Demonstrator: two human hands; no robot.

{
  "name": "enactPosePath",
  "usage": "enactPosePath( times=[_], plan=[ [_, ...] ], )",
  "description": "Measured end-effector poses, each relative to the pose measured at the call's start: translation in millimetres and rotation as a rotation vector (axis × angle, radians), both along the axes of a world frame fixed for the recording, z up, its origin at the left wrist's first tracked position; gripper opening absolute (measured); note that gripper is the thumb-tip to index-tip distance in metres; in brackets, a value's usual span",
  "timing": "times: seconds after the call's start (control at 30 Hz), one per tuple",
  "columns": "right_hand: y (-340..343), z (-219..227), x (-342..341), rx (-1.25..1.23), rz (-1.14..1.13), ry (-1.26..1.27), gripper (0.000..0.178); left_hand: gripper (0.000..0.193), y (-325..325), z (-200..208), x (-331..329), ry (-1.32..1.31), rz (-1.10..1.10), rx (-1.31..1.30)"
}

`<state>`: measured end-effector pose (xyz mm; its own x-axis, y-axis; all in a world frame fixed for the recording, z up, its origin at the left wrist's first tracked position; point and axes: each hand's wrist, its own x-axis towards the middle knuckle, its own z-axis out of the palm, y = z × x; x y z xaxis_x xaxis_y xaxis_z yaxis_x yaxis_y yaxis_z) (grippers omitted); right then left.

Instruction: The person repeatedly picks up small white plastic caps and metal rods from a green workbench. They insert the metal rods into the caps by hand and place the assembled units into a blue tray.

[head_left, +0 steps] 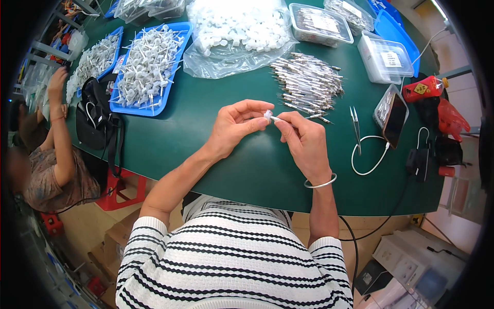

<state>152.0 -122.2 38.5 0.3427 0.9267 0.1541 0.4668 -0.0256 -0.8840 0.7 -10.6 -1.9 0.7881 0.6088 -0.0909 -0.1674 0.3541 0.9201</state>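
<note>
Above the table's near half, my left hand [231,126] pinches a small white plastic cap [268,114] between thumb and fingertips. My right hand [307,144], with a bangle at its wrist, is closed on a thin metal rod [276,119]. The rod's tip meets the cap; how deep it sits inside cannot be made out. Just beyond my right hand lies a loose pile of similar thin rods [309,85]. A clear plastic bag [206,64] spread open farther back bears many white caps [247,33]. White-capped rods [146,64] fill a blue tray [160,105] at the left.
Tweezers [356,129], a white cable [363,173] and a phone [395,121] leaning on a clear box lie right. Plastic boxes [321,26] and a red bottle [424,88] stand farther off. A black bag [92,116] hangs at the left edge, near a co-worker [59,159].
</note>
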Motion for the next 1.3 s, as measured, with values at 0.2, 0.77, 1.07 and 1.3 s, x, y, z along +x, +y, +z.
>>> enactPosePath(
  times=[0.2,0.77,1.07,1.3],
  plan=[
    [1,-9,0,0.105,-0.001,-0.034,0.009,0.03,5,-2,-2,0.003,-0.041,-0.061],
    [1,-13,-5,0.153,-0.002,0.075,0.005,0.02,1,-1,-4,-0.02,-0.02,-0.05],
    [2,-10,1,0.242,0.031,-0.16,0.008,0.021,-1,5,-5,-0.01,0.01,0.052],
    [1,-9,6,0.122,0.074,-0.118,0.009,0.023,-5,9,-5,0.006,0.054,0.066]
  ],
)
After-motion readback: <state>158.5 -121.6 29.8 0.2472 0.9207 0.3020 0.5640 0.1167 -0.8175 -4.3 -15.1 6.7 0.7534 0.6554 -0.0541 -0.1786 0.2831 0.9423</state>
